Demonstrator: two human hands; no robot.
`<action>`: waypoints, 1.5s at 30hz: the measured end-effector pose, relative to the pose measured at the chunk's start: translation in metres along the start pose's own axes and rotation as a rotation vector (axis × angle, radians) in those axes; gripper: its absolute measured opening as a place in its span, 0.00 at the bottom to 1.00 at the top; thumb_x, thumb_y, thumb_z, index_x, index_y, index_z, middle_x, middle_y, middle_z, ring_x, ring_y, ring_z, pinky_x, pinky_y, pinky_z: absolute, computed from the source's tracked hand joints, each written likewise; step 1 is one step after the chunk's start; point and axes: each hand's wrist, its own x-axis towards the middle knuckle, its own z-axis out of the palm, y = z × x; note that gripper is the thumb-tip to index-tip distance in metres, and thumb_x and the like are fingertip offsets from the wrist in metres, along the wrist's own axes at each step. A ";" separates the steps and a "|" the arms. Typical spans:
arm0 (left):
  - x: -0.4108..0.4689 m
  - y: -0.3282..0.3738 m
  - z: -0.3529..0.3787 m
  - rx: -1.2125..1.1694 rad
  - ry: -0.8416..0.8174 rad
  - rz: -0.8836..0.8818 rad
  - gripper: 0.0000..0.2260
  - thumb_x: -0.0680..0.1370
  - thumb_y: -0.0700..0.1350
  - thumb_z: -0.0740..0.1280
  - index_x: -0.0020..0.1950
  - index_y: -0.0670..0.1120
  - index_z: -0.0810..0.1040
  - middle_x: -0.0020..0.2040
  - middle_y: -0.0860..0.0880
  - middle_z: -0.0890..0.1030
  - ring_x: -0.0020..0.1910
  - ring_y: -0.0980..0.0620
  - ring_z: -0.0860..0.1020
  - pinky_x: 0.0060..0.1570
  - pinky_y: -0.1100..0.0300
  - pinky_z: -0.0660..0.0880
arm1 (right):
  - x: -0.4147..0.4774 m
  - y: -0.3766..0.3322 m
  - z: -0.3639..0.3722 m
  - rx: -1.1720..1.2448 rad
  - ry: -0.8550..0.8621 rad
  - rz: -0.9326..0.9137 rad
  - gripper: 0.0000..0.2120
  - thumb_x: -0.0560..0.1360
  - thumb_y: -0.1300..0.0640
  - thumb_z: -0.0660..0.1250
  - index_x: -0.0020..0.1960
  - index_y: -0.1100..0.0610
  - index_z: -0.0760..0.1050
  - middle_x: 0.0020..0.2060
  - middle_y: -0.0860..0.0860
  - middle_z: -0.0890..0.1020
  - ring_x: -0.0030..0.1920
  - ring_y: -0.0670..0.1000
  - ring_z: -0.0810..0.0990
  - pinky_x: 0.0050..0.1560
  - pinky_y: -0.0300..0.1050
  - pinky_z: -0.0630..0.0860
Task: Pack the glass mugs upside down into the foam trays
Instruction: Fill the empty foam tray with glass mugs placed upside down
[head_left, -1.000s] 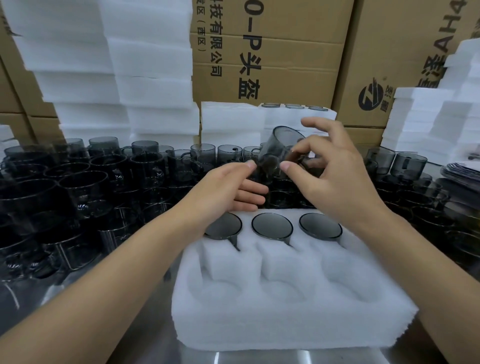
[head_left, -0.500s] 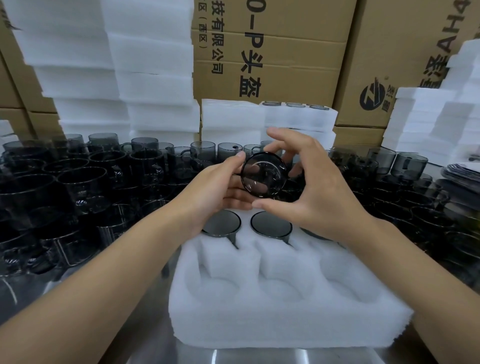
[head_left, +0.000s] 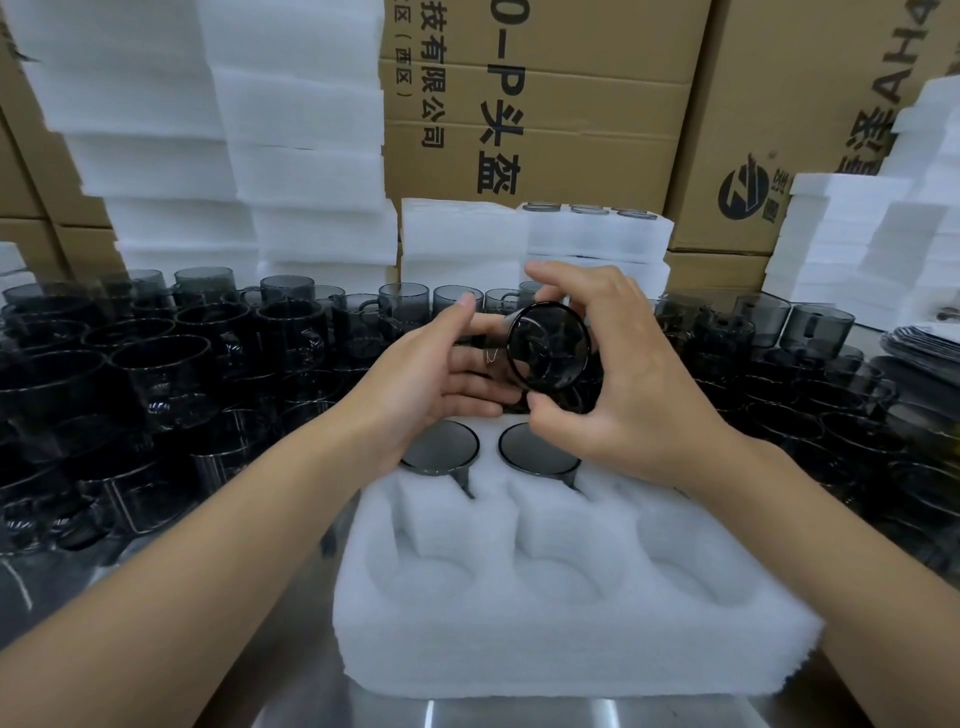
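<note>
Since the last frame the mug (head_left: 548, 348) turns base-on to you. Your right hand (head_left: 628, 384) pinches it and your left hand (head_left: 431, 379) steadies it, fingers straight. Finish the flip, then seat it rim-down in a foam tray (head_left: 571, 649) pocket at 6 o'clock.

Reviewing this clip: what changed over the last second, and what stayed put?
The right hand turned the glass mug from side-on until a round end faces the camera, lowering it slightly toward the foam tray. The left hand stayed against it, fingers fairly straight. Tray and the upside-down mugs in its far row did not move.
</note>
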 end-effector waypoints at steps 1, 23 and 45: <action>0.000 0.000 0.000 0.000 -0.001 -0.003 0.21 0.83 0.57 0.52 0.57 0.47 0.80 0.45 0.43 0.85 0.42 0.47 0.84 0.38 0.61 0.79 | 0.000 -0.001 0.000 0.030 0.002 0.024 0.35 0.65 0.55 0.69 0.70 0.45 0.60 0.56 0.43 0.69 0.57 0.44 0.68 0.57 0.35 0.66; 0.000 -0.001 0.001 0.021 -0.008 0.030 0.19 0.77 0.60 0.62 0.47 0.46 0.84 0.44 0.43 0.85 0.37 0.51 0.83 0.38 0.60 0.79 | 0.002 -0.001 0.002 0.112 0.072 0.057 0.37 0.65 0.47 0.76 0.67 0.38 0.59 0.57 0.37 0.74 0.52 0.39 0.70 0.51 0.27 0.66; -0.001 0.000 -0.002 -0.016 0.052 0.138 0.26 0.61 0.54 0.76 0.52 0.44 0.72 0.48 0.46 0.85 0.44 0.49 0.84 0.42 0.60 0.80 | 0.002 -0.010 -0.008 -0.088 0.064 -0.085 0.31 0.67 0.54 0.70 0.69 0.53 0.68 0.60 0.47 0.73 0.60 0.50 0.72 0.63 0.46 0.68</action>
